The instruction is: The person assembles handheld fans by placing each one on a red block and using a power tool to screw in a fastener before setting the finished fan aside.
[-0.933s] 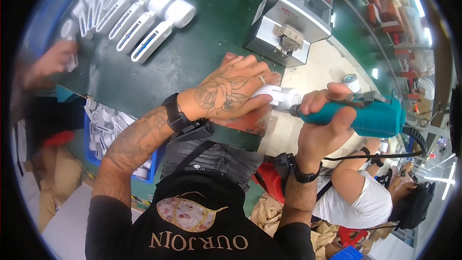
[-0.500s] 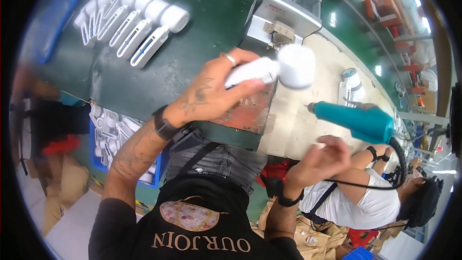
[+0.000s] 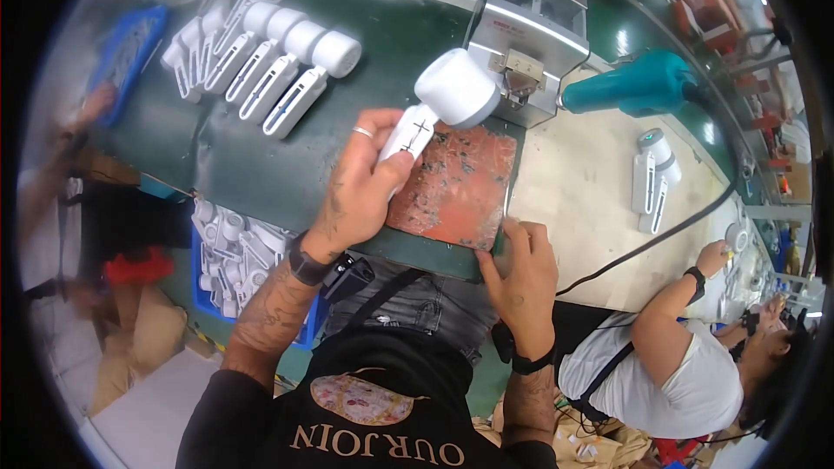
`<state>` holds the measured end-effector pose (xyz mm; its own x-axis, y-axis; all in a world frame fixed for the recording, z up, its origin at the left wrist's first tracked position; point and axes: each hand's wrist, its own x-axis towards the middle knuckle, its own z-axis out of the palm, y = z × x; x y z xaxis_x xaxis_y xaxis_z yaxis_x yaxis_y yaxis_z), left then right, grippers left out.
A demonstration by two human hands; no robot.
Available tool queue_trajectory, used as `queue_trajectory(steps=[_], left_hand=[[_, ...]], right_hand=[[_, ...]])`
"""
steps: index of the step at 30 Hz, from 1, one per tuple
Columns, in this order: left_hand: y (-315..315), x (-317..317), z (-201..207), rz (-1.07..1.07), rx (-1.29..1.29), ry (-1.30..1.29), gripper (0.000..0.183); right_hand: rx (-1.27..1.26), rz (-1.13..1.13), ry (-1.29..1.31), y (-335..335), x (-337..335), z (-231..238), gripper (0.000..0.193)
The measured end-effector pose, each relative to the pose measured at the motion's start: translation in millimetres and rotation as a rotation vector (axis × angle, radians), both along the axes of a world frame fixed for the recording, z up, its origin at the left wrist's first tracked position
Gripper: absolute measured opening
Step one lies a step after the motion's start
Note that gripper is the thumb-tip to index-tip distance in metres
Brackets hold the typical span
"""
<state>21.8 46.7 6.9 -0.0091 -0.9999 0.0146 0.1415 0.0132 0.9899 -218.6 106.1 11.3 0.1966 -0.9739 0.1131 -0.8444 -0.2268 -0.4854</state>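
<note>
My left hand [image 3: 363, 178] is closed around the handle of a white device [image 3: 456, 91] with a drum-shaped head and a flat handle. The head points away from me, over the far part of a worn reddish pad [image 3: 460, 187], in front of a grey metal box machine. Dark marks show on the handle's upper face. My right hand [image 3: 526, 282] is at the near right corner of the pad, by the table's edge, fingers apart and nothing in them. A teal electric screwdriver [image 3: 630, 87] hangs beside the machine, away from both hands.
Several like white devices [image 3: 295, 100] lie in a row at far left. The grey machine [image 3: 530, 26] stands at the back. Two more devices [image 3: 651, 178] lie on the pale board. A blue bin [image 3: 204, 295] holds white parts below the table. A co-worker [image 3: 660, 373] sits at right.
The screwdriver has swung up and away toward the machine. My right hand has come left to the pad's corner. The white device has moved left and turned in my left hand.
</note>
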Motion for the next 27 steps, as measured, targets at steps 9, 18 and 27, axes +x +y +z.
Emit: queue_trajectory(steps=[9, 18, 27], left_hand=[[-1, 0, -5, 0.094, -0.179, -0.267, 0.047], [2, -7, -6, 0.126, -0.250, -0.303, 0.047], [5, -10, -4, 0.182, -0.225, -0.410, 0.049]], right_hand=[[-0.003, -0.198, -0.103, 25, -17, 11, 0.020], [-0.017, -0.142, -0.428, 30, 25, 48, 0.022], [-0.107, -0.038, -0.301, 17, 47, 67, 0.027]])
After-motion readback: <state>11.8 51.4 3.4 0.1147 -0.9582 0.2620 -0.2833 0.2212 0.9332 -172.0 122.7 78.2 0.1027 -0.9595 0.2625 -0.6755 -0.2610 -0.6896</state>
